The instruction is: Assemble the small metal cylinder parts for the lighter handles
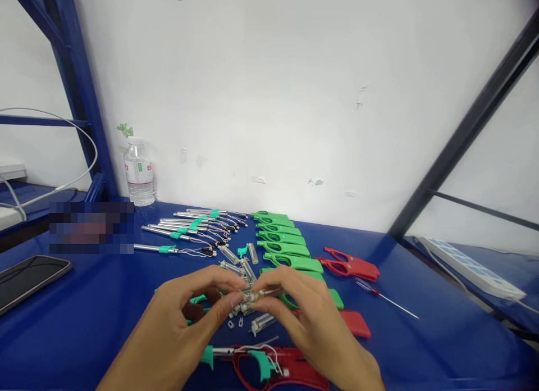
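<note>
both hands pinched one clear lighter insert above the desk: left hand at its near end, right hand on the tube. best kept level, fingertips light, over the spare inserts.

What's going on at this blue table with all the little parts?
A person's left hand and right hand together pinch a small clear tube part above the blue table. Rows of green handle shells, metal rods with wires and red handle shells lie around them.
</note>
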Demonstrator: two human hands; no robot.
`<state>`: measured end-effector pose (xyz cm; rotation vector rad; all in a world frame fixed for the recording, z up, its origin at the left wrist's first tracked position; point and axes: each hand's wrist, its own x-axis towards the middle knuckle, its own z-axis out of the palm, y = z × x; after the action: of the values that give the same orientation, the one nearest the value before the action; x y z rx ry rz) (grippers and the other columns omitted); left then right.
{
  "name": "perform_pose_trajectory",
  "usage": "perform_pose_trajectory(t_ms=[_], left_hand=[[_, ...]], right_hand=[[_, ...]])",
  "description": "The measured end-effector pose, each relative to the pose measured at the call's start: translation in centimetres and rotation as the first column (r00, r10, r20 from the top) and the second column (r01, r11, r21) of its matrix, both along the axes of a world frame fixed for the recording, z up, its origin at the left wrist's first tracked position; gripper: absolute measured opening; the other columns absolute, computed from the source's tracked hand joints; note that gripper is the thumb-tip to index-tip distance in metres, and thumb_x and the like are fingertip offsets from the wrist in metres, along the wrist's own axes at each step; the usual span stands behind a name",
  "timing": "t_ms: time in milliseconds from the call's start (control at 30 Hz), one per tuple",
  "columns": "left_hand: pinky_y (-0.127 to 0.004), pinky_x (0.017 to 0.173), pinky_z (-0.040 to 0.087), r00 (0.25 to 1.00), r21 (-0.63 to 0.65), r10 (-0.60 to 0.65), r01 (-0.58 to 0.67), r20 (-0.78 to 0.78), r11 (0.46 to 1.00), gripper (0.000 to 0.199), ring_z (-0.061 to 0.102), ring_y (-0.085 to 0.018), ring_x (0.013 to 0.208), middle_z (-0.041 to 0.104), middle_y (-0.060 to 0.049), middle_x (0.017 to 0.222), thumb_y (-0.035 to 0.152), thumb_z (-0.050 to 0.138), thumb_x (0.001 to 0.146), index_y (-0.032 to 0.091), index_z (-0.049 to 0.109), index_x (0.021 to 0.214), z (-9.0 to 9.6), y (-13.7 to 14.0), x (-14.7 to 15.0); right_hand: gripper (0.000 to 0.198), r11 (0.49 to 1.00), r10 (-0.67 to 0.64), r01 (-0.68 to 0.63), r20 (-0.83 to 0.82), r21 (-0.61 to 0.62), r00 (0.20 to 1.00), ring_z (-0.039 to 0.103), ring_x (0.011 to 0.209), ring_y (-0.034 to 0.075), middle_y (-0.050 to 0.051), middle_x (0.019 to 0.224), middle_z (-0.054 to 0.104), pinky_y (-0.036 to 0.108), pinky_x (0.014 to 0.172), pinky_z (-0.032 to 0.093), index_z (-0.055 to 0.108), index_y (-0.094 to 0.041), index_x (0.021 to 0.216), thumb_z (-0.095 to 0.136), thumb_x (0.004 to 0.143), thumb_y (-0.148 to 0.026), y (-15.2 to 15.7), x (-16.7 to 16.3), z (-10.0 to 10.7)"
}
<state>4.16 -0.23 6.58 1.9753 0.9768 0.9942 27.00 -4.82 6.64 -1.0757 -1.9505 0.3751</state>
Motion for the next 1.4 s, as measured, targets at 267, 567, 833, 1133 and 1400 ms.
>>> perform_pose_trajectory(t_ms=[267, 567, 833, 1133, 1400], left_hand=[[-0.021, 0.044, 0.042, 1.0, 0.033, 0.009, -0.01, 0.03, 0.999, 0.026, 0.06, -0.013, 0.057, 0.075, 0.004, 0.07, 0.052, 0.07, 0.099, 0.031, 0.083, 0.092, 0.6, 0.0, 0.5], [-0.029, 0.066, 0.051, 0.957, 0.188, 0.041, 0.014, -0.287, 0.982, 0.033, 0.074, -0.017, 0.075, 0.081, 0.002, 0.092, 0.037, 0.051, 0.103, 0.033, 0.084, 0.098, -3.2, 1.7, -0.4], [-0.037, 0.078, 0.056, 0.898, 0.196, 0.105, -0.021, -0.428, 0.98, 0.045, 0.077, -0.024, 0.086, 0.078, -0.006, 0.099, 0.034, 0.038, 0.103, 0.029, 0.083, 0.105, -3.4, 2.1, -1.3], [-0.029, 0.076, 0.057, 0.897, 0.28, 0.117, 0.008, -0.425, 0.96, 0.036, 0.074, -0.019, 0.078, 0.078, -0.004, 0.094, 0.027, 0.046, 0.104, 0.029, 0.081, 0.095, -2.5, 2.5, -2.2], [-0.027, 0.078, 0.058, 0.904, 0.304, 0.115, 0.017, -0.412, 0.952, 0.035, 0.074, -0.018, 0.076, 0.078, -0.003, 0.093, 0.022, 0.047, 0.104, 0.029, 0.078, 0.089, -2.5, 2.3, -2.1]], right_hand=[[0.017, 1.0, -0.013, 0.013, 0.027, 0.02, 1.0, 0.077, 0.092, 0.012, -0.008, 0.106, 0.081, 0.022, 0.089, 0.055, 0.072, -0.029, 0.114, 0.079, 0.107, -0.017, 0.1, -0.1, -0.2], [0.025, 0.995, -0.041, 0.053, 0.145, -0.085, 0.989, 0.072, 0.103, 0.017, -0.004, 0.116, 0.073, 0.032, 0.092, 0.054, 0.068, -0.037, 0.137, 0.061, 0.118, -0.023, 0.0, 0.6, -0.2], [0.011, 0.963, -0.087, 0.182, 0.411, -0.199, 0.907, 0.074, 0.107, 0.022, -0.004, 0.116, 0.071, 0.036, 0.089, 0.053, 0.073, -0.035, 0.122, 0.075, 0.111, -0.034, 0.1, -0.7, -1.2], [0.004, 0.987, -0.061, 0.141, 0.625, -0.079, 0.778, 0.077, 0.098, 0.022, -0.002, 0.108, 0.075, 0.035, 0.067, 0.042, 0.08, -0.025, 0.106, 0.083, 0.104, -0.026, 1.3, -2.5, -3.3], [0.011, 0.994, -0.052, 0.105, 0.678, -0.038, 0.733, 0.077, 0.093, 0.022, 0.0, 0.107, 0.076, 0.037, 0.062, 0.037, 0.079, -0.024, 0.107, 0.074, 0.106, -0.014, 1.0, -2.9, -2.8]])
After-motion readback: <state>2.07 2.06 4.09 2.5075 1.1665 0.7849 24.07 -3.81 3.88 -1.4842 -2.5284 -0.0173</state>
